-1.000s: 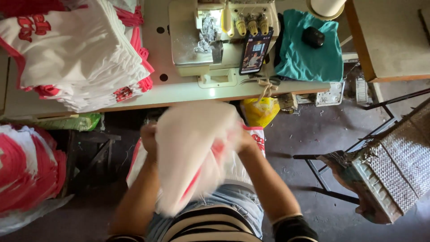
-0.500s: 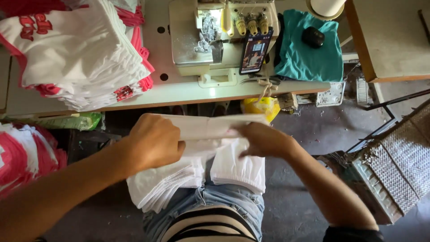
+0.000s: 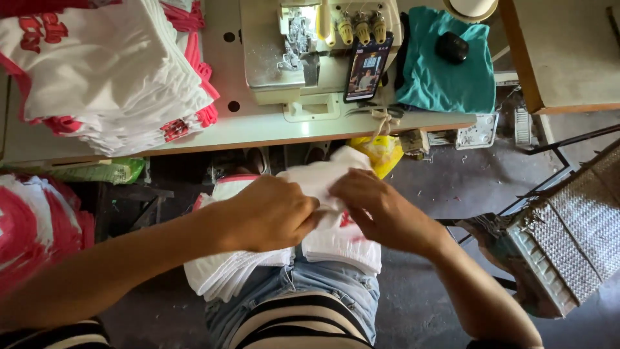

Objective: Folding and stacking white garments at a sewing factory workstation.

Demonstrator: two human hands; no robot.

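Left hand (image 3: 274,213) and right hand (image 3: 381,210), seen from above, both closed on a white garment piece (image 3: 316,178) with red trim; the two hands meet over the person's lap, fingers pinching the cloth between them. Below and under the hands, a stack of folded white pieces (image 3: 226,274) rests on the denim-clad lap (image 3: 303,291), spreading to either side of the wrists. Beyond the hands, the pale bench (image 3: 258,129) runs across the upper view. On it, beyond and to the left of the left hand, a tall pile of white-and-red garments (image 3: 110,71). Straight beyond the hands, a cream sewing machine (image 3: 310,52); a phone (image 3: 366,68) with a lit screen leans against its front. Beyond the right hand, a teal cloth (image 3: 445,71) lies on the bench with a small black object (image 3: 451,46) resting on top. Far left of the left hand, a further heap of red-and-white cloth (image 3: 29,226). Right of the right hand, a woven basket (image 3: 568,239) stands on the floor. Just beyond the hands, under the bench edge, a yellow bag (image 3: 381,152).
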